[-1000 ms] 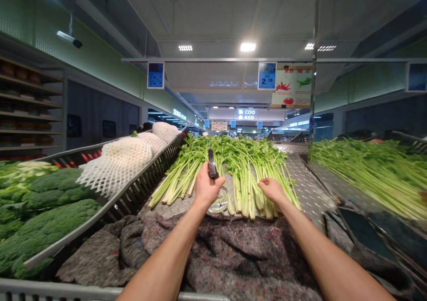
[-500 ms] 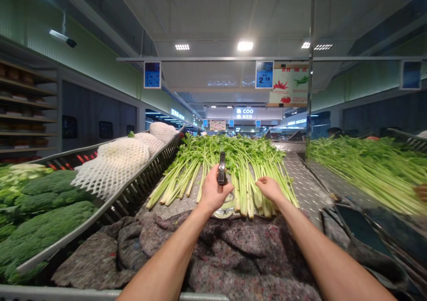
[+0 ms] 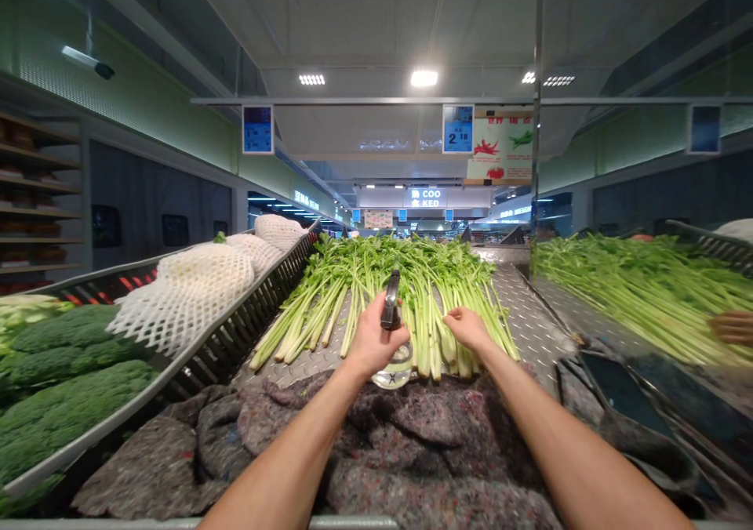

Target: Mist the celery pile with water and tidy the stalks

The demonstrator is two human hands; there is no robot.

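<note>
My left hand (image 3: 376, 338) is closed around the neck of a spray bottle (image 3: 393, 373) with a black trigger head and a clear body. Its nozzle end points away from me over the celery (image 3: 353, 287), which lies in a wide spread with leaves at the far end and cut stalk ends nearest me. My right hand (image 3: 467, 328) is over the stalks at the right of the bottle, fingers curled together. Whether a stalk is pinched in them is hidden.
A crumpled grey-brown felt cloth (image 3: 294, 436) lies in front. On the left, a black crate (image 3: 235, 334) holds broccoli (image 3: 76, 385) and vegetables in white foam nets (image 3: 182, 295). At right, a mirror (image 3: 635, 295) reflects the celery; a dark flat object (image 3: 629, 389) rests on cloth.
The whole view has shifted slightly left. The spray bottle's head leans a little more to the right. Both hands keep nearly the same places over the celery.
</note>
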